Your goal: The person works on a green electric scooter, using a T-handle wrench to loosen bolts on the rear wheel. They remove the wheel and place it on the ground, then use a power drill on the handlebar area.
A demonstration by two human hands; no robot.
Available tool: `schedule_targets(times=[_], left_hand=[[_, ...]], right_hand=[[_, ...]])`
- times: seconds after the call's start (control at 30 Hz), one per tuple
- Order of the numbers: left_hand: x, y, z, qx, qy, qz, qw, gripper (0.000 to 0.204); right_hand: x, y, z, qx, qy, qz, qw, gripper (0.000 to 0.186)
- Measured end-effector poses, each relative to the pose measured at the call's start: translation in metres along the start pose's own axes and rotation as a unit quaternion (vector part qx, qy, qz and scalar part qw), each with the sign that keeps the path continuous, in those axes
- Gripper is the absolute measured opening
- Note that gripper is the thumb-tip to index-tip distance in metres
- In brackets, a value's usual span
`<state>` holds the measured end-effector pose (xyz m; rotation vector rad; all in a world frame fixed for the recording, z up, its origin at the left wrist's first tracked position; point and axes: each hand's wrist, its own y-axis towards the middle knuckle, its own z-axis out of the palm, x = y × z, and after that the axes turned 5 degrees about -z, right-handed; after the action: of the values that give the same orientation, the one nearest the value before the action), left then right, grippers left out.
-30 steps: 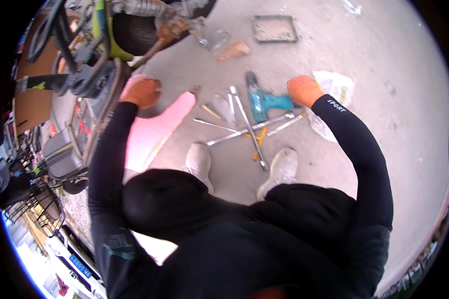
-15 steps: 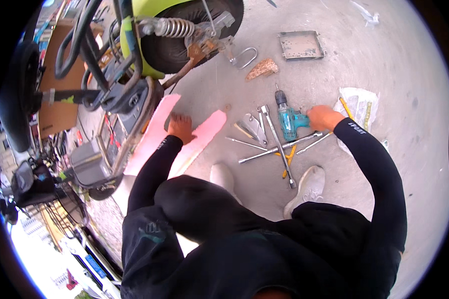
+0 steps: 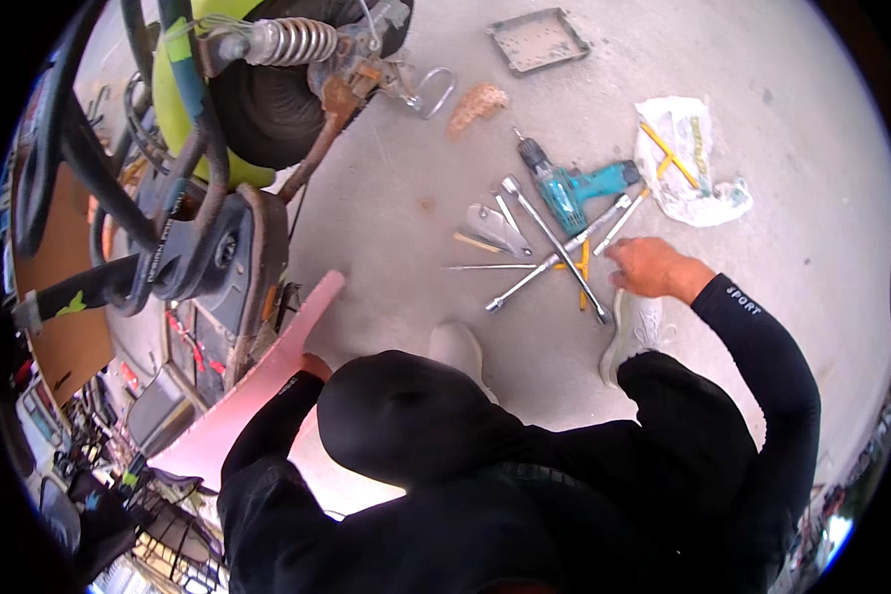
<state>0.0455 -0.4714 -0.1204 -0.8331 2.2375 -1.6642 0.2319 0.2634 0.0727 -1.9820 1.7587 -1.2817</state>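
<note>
Left hand (image 3: 315,367) touches curved pink sheet (image 3: 243,404), eight o'clock; right hand (image 3: 651,268), three; can't tell either grip; silver metal cross-wrench (image 3: 561,252) unlifted.

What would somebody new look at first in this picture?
Probably the bright teal drill lying on the floor just beyond the crossed metal wrench. The long pink sheet stands out too, at the left beside the person's black sleeve. At the upper left, a lime-green fender and a big coil spring sit by a dark wheel.
</note>
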Motion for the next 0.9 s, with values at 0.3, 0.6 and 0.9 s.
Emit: schedule_targets(times=[0.3, 0.6, 0.9], left_hand=[[-0.005, 0.118, 0.078, -0.168, -0.002, 0.113, 0.979, 0.031], [-0.015, 0.075, -0.017, -0.080, 0.092, 0.072, 0.990, 0.028], [-0.124, -0.076, -0.232, -0.268, -0.061, 0.056, 0.960, 0.020]], right_hand=[[0.118, -0.040, 0.012, -0.004, 0.156, 0.025, 0.987, 0.040], [0.108, -0.034, 0.057, 0.071, 0.221, -0.040, 0.972, 0.044], [0.048, 0.046, 0.153, -0.265, 0.093, 0.135, 0.950, 0.031]])
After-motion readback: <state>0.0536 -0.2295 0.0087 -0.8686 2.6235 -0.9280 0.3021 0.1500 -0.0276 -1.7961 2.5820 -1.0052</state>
